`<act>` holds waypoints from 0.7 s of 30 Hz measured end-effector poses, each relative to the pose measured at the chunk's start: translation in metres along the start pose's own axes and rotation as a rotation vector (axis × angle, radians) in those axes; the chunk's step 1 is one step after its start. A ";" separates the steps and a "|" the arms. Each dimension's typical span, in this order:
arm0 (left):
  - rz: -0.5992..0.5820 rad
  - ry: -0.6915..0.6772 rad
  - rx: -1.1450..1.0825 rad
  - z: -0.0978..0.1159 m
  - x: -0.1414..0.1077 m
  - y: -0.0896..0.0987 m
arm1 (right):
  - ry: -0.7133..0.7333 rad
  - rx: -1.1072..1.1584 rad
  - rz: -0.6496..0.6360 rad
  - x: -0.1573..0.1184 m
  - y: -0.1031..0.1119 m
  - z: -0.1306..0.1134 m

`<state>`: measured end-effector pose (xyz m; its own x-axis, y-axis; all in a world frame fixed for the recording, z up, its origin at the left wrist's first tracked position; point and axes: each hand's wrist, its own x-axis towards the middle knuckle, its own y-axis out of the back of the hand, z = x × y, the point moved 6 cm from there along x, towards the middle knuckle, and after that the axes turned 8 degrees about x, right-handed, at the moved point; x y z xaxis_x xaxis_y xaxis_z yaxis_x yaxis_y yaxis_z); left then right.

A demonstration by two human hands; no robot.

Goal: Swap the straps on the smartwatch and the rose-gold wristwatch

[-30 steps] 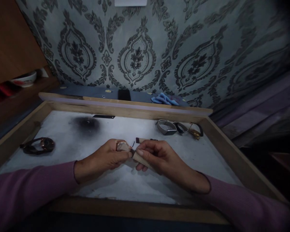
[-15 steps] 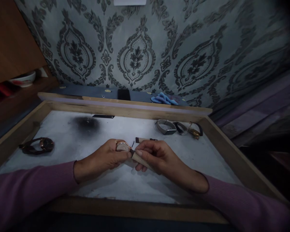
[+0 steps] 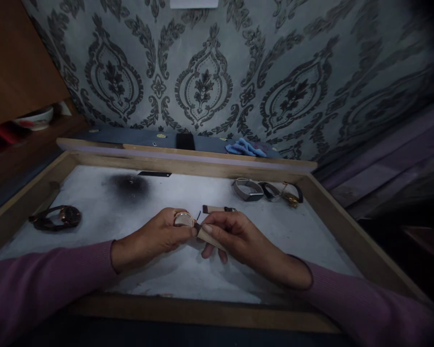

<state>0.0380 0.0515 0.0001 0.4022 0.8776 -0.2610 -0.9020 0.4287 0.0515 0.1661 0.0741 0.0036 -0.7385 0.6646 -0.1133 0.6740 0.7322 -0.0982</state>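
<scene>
My left hand [image 3: 166,231] is closed round a round watch case [image 3: 183,220] with a rose-gold rim. Beside it, my right hand [image 3: 231,231] pinches a strap piece [image 3: 210,238], dark at one end and beige along its underside, whose end meets the side of the case. A thin dark pin or tool tip [image 3: 198,215] sticks up between the hands; which fingers hold it I cannot tell. Just behind my right hand, a second strap piece [image 3: 215,209] lies on the white surface, partly covered by the fingers.
The hands are over a wooden-rimmed tray [image 3: 210,315]. A dark watch [image 3: 56,218] lies at its left, a black blade [image 3: 155,174] at the back, and several watches [image 3: 249,189] at the back right. Behind the rim are a black phone [image 3: 185,141] and a blue cloth [image 3: 245,147].
The lower fingers of my right hand have spread slightly and the hand has shifted a little, showing more of the second strap. My left hand and the watch case look almost unmoved.
</scene>
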 end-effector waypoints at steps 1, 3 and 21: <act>0.001 0.001 0.000 0.000 0.000 0.000 | -0.006 0.019 -0.005 0.000 0.000 0.001; 0.000 -0.004 -0.004 0.001 0.000 0.000 | -0.022 0.034 -0.011 0.000 -0.001 0.002; -0.022 -0.029 -0.093 0.000 -0.002 -0.005 | 0.062 -0.149 0.065 -0.006 -0.002 -0.010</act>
<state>0.0413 0.0475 0.0006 0.4253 0.8745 -0.2331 -0.9030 0.4274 -0.0441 0.1687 0.0703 0.0142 -0.6960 0.7162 -0.0525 0.7140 0.6979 0.0560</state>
